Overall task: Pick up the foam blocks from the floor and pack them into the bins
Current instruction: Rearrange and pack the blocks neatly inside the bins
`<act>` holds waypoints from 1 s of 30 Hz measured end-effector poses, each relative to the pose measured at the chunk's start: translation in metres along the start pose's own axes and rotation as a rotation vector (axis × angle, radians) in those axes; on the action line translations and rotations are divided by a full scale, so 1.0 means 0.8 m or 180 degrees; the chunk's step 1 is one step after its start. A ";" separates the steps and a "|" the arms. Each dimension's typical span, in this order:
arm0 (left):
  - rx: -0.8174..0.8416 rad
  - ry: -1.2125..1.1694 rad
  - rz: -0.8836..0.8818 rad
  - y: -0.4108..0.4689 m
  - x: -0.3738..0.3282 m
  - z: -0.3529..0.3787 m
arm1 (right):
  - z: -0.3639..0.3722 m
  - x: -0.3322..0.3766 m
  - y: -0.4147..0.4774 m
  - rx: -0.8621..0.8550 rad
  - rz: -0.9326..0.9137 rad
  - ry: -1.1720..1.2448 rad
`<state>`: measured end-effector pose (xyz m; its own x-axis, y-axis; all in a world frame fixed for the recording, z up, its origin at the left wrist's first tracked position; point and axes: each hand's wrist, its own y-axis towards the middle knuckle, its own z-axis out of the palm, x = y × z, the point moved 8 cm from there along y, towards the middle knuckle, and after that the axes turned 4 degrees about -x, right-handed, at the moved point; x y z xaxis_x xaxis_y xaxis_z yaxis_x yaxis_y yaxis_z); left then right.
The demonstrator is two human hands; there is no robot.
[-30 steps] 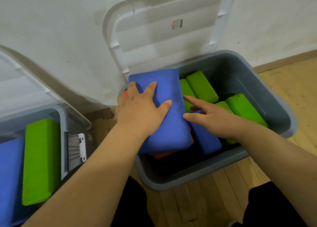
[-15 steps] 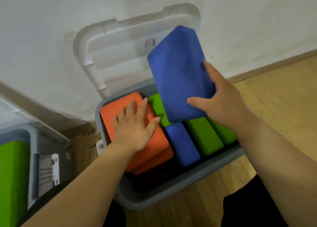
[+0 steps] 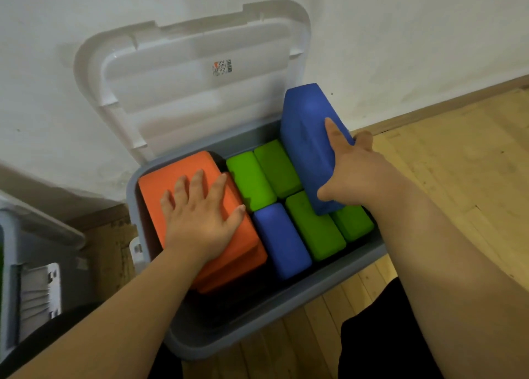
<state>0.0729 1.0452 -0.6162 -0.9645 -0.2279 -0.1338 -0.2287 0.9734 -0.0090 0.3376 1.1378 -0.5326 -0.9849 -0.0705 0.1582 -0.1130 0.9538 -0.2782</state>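
1. Grey bin (image 3: 286, 318), centre of the frame, on the wooden floor (image 3: 458, 164); its white lid (image 3: 183, 72) stands open against the wall behind.
2. Orange foam blocks (image 3: 197, 206), stacked at the bin's left side. The left hand (image 3: 200, 221) lies flat on the top one, fingers spread, pressing rather than gripping, apparently to keep the stack from shifting.
3. Green blocks (image 3: 312, 227), four, packed side by side in the bin's right half; a small blue block (image 3: 282, 239) lies between them and the orange stack.
4. Large blue block (image 3: 307, 146), tilted, its lower end resting on the green blocks at the right. The right hand (image 3: 355, 172) grasps its edge, likely to angle it into place.
5. Second bin (image 3: 17, 264), left edge of the frame, only partly visible.
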 end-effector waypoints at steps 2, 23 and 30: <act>-0.0047 -0.0020 0.0007 -0.001 0.001 0.000 | -0.013 0.002 0.002 -0.0357 -0.0076 0.0196; 0.0101 -0.0006 0.0042 0.004 -0.002 0.003 | -0.016 -0.003 0.003 -0.1474 -0.0462 0.1586; 0.0125 -0.0003 0.0036 0.004 -0.002 0.002 | -0.060 -0.012 -0.022 -0.2475 -0.0530 0.2111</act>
<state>0.0738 1.0483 -0.6174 -0.9668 -0.2169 -0.1350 -0.2125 0.9761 -0.0464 0.3554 1.1359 -0.4840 -0.6677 -0.2686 0.6943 0.1068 0.8885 0.4464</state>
